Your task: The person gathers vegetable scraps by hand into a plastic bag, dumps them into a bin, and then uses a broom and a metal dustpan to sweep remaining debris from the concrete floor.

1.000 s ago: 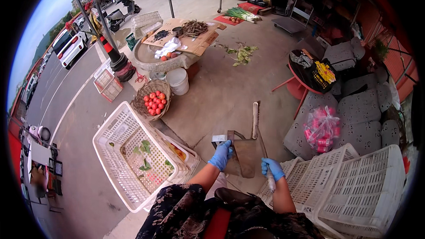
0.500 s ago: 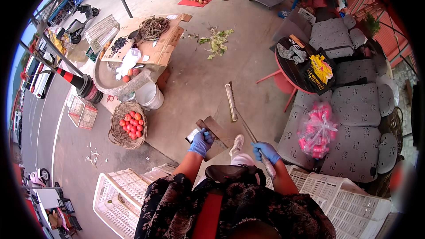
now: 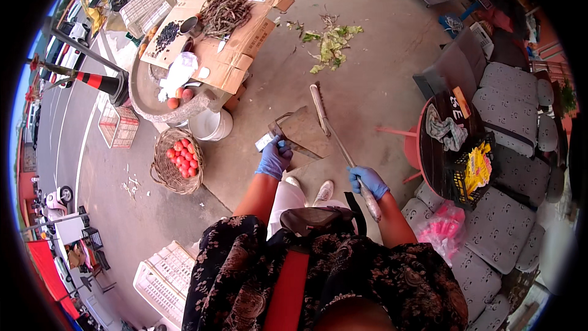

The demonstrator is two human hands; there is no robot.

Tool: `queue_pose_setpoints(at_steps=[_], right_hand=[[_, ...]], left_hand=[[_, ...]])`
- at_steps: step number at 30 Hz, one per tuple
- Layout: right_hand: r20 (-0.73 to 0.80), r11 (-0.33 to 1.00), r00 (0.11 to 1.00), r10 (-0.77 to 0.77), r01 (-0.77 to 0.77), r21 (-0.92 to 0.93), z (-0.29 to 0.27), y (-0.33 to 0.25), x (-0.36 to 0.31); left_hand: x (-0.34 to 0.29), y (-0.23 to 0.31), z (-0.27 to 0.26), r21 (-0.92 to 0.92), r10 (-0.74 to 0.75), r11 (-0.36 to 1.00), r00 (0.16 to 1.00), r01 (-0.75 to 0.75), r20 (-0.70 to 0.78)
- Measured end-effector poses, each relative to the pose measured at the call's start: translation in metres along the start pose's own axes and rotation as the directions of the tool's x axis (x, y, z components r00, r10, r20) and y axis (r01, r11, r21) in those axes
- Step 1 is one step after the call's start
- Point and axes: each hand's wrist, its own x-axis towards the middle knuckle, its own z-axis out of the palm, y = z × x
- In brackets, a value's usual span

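Note:
My left hand [image 3: 274,158], in a blue glove, is closed around the near end of a dustpan [image 3: 304,129]. The pan has a dark edge and a flat, brownish plate, and a pale patch shows beside my fingers. My gloved right hand [image 3: 369,182] grips the long handle of a broom [image 3: 344,150] low down, near its thick grey end. The broom's narrow head [image 3: 318,105] lies on or just above the concrete, right of the dustpan. Scattered green leaves [image 3: 331,49] lie on the floor farther ahead.
At left stand a wicker basket of tomatoes [image 3: 160,175], a white bucket [image 3: 222,127] and a stone basin [image 3: 142,110] topped with cardboard [image 3: 245,64]. A round table [image 3: 427,168] and patterned seats [image 3: 499,233] line the right. A white crate [image 3: 160,282] sits behind at lower left.
I have moved forward, and the leaves appear closer. The dustpan has tilted so more of its flat plate shows. Both hands keep their grips, and the crates at lower right have left view.

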Motion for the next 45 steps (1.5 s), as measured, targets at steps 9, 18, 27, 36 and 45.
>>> queue_pose_setpoints(at_steps=[9, 18, 27, 36, 45], right_hand=[[-0.150, 1.000, 0.989, 0.001, 0.002, 0.019, 0.013, -0.149, 0.107], [-0.229, 0.999, 0.973, -0.036, 0.031, -0.025, 0.010, -0.279, 0.221], [-0.260, 0.998, 0.965, 0.037, -0.051, -0.046, -0.027, -0.387, 0.347], [-0.205, 0.987, 0.973, 0.110, -0.084, 0.134, -0.007, -0.463, 0.444], [-0.034, 0.929, 0.994, 0.103, -0.084, 0.362, 0.090, -0.471, 0.529]], left_hand=[[0.149, 0.051, 0.117, 0.001, -0.190, 0.982, 0.982, 0.190, -0.009], [0.274, 0.125, 0.248, 0.029, -0.213, 0.975, 0.962, 0.221, -0.172], [0.412, 0.163, 0.281, -0.156, -0.177, 0.978, 0.949, 0.140, -0.261], [0.549, 0.193, 0.310, -0.040, -0.129, 0.992, 0.934, 0.123, -0.334], [0.595, 0.215, 0.285, 0.087, -0.187, 0.973, 0.946, 0.216, -0.264]])
